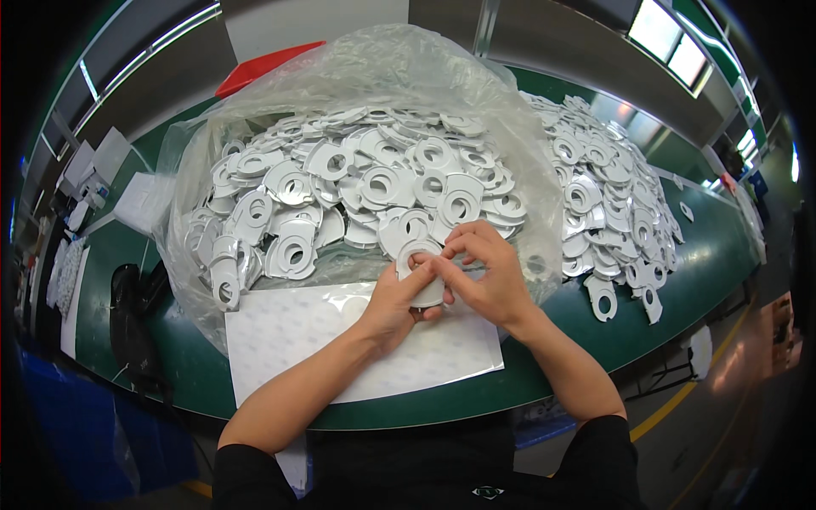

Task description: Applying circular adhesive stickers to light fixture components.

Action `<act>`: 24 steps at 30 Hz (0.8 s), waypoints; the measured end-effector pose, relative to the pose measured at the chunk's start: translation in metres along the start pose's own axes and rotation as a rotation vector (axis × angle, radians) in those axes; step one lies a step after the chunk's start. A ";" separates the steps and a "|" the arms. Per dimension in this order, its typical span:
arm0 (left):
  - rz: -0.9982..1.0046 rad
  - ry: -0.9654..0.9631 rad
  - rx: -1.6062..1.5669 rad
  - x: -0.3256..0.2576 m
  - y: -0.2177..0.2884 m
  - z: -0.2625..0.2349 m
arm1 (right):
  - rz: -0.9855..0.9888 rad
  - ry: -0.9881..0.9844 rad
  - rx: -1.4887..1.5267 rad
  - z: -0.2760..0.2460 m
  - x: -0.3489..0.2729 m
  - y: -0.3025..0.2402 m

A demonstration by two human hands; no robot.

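Between my hands is a flat white plastic part (431,295) with a round hole near its upper end, held over a white sheet. My left hand (390,304) grips its left side, thumb across the face and fingers curled beneath. My right hand (495,279) is at the right edge, its thumb and fingers bent against the part. Right behind it, a clear plastic bag (191,183) lies open around a heap of similar white parts (387,183).
A second heap of white parts (608,191) spreads over the green table (693,285) on the right. The white sheet (289,344) lies near the front edge. A black bag-like item (132,336) sits at left, and a red tray (268,68) stands behind the bag.
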State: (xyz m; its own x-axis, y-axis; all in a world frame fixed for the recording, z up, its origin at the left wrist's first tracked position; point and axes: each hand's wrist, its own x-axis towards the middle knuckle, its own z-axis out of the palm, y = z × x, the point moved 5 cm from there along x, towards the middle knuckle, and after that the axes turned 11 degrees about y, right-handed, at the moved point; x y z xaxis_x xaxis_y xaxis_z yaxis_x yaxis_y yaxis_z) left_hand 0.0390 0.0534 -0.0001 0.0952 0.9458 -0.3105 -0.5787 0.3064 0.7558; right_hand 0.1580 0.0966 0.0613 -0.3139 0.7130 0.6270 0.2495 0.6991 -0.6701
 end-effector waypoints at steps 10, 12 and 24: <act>0.038 -0.056 0.155 0.000 -0.005 0.003 | 0.604 -0.063 0.394 0.003 -0.006 0.020; 0.037 -0.065 0.165 0.000 -0.005 0.004 | 0.610 -0.063 0.378 0.002 -0.006 0.021; 0.001 -0.116 0.235 0.003 -0.009 0.006 | 0.520 -0.037 0.078 -0.003 -0.005 0.023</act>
State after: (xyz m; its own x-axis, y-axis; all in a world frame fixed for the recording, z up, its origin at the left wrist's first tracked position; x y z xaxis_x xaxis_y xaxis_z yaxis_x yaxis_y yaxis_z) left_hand 0.0493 0.0538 -0.0047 0.1950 0.9480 -0.2516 -0.3757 0.3091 0.8737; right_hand 0.1674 0.1092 0.0443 -0.1994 0.9612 0.1907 0.3123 0.2468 -0.9174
